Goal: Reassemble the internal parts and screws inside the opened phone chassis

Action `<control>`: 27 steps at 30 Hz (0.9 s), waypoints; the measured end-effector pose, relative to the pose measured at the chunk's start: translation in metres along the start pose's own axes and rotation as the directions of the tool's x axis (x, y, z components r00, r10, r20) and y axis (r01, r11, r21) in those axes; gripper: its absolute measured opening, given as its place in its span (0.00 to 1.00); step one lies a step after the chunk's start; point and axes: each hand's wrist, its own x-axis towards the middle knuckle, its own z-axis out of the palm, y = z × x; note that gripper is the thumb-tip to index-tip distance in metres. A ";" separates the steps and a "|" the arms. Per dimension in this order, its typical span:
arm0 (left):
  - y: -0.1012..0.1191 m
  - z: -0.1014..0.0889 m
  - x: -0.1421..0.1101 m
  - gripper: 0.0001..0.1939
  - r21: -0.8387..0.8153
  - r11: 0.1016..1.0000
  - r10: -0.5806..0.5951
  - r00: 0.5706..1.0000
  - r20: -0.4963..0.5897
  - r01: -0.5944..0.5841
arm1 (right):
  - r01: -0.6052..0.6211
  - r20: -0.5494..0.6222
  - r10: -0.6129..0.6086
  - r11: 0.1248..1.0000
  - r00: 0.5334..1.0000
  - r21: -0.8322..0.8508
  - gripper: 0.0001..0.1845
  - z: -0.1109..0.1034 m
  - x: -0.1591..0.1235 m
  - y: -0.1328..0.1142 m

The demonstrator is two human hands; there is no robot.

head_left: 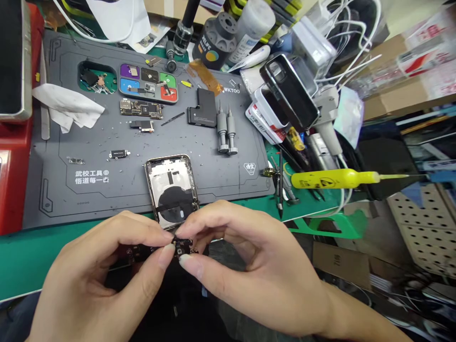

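Note:
At the table's near edge, my left hand (117,270) pinches a small black phone part (183,248) between thumb and forefinger. From the other side, the fingertips of my right hand (245,266) close on the same part. Its dark body has small metal fittings, and my fingers cover much of it. Just beyond my hands lies an opened phone housing (169,183), its white inner face and black round coil showing. Farther off on the grey mat (192,178) rest a phone logic board (140,109), a black L-shaped battery (202,110) and a small metal-cased part (119,154).
Two grey screwdrivers (222,128) lie beside the battery. A coloured parts tray (174,98) holds small pieces. On the right, a yellow pen-like tool (324,179) juts past the table edge near cables and a phone frame (290,90). A red device (14,190) borders the left.

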 end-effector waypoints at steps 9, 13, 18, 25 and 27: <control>0.011 0.011 0.016 0.15 0.026 0.999 -0.022 0.999 -0.036 0.022 | -0.012 -0.045 0.010 0.999 0.999 -0.046 0.08 0.003 0.001 0.000; 0.006 0.005 0.008 0.07 0.016 1.000 -0.020 0.999 -0.030 0.021 | -0.026 -0.052 0.023 0.999 0.998 -0.041 0.08 0.002 0.000 -0.002; 0.001 0.001 -0.002 0.09 0.013 1.000 0.029 1.000 -0.002 -0.029 | -0.059 -0.046 0.058 0.998 0.997 -0.002 0.08 0.002 0.001 -0.004; 0.005 0.000 -0.001 0.10 0.045 0.999 0.029 1.000 0.007 -0.029 | -0.089 -0.045 0.092 0.994 0.995 0.056 0.10 0.003 0.002 -0.003; 0.004 0.002 0.001 0.10 0.043 0.999 0.022 1.000 0.001 -0.022 | -0.073 -0.053 0.076 0.996 0.996 0.054 0.10 0.003 0.002 -0.002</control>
